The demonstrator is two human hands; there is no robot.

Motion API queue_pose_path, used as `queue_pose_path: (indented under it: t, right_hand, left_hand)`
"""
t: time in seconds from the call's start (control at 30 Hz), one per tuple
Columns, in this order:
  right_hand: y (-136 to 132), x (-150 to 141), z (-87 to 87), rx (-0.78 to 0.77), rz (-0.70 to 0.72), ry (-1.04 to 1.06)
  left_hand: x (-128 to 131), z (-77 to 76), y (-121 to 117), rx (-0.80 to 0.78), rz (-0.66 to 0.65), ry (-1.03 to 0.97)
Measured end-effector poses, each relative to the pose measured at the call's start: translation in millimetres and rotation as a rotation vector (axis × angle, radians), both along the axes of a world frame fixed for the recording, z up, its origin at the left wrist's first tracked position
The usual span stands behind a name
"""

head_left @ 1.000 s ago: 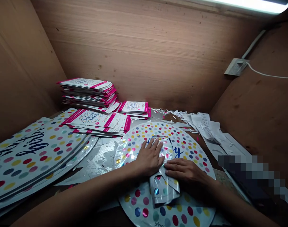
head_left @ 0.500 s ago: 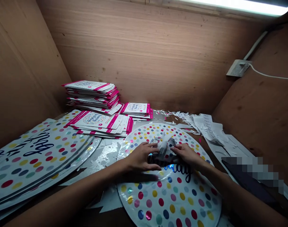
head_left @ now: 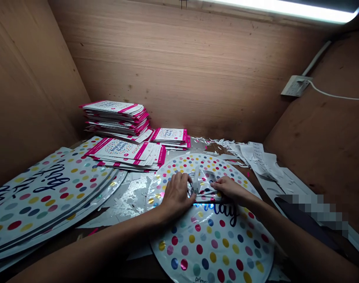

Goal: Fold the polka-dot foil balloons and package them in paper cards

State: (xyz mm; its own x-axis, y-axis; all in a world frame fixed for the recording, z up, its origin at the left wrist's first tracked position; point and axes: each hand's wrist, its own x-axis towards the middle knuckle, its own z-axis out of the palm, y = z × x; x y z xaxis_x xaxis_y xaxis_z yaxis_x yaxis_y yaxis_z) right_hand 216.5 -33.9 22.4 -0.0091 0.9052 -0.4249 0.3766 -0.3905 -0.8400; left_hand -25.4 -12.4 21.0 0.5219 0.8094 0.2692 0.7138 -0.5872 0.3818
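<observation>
A round, flat foil balloon (head_left: pixel 214 243) with coloured dots and dark blue lettering lies in front of me. On its upper half is a small folded foil balloon (head_left: pixel 207 185), shiny and dotted, with a pale see-through strip standing up from it. My left hand (head_left: pixel 177 196) is closed on the folded balloon's left edge, thumb in front and fingers behind. At the right edge, my right hand (head_left: pixel 231 189) pinches it between thumb and fingertips. The lettering of the flat balloon is partly covered by the folded one and my hands.
More flat dotted balloons (head_left: pixel 58 196) lie piled on the left. Pink-and-white printed packets stand in a tall stack (head_left: pixel 117 114), a spread pile (head_left: pixel 129 153) and a small pile (head_left: pixel 170 135) at the back. White paper strips (head_left: pixel 258 157) and a dark flat object (head_left: pixel 303 224) are on the right.
My hands first pressed flat on a longer folded balloon. It is now folded shorter and sits higher on the round balloon; my left hand, open half a second ago, has closed on its left edge.
</observation>
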Motion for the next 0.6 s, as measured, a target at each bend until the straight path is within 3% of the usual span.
queue_pose_path:
  t: [0.1,0.2,0.33,0.5,0.6]
  right_hand:
    - [0,-1,8.2,0.024,0.011,-0.011]
    - [-2,1,13.8,0.113,0.020,-0.053]
    - [-5,-2,11.8,0.252,0.008,-0.142]
    - [-3,-9,11.4,0.220,0.140,0.209]
    - [-1,-2,25.8,0.364,0.014,0.154]
  left_hand:
    - [0,-5.0,0,0.121,-0.206,0.106]
    - [-5,-9.2,2,0.020,-0.374,0.250]
    - [-9,-5.8,-1,-0.081,-0.371,0.235]
    - [-12,1.1,6,-0.073,-0.354,0.041]
    - [-17,10.2,24,-0.172,-0.285,-0.176]
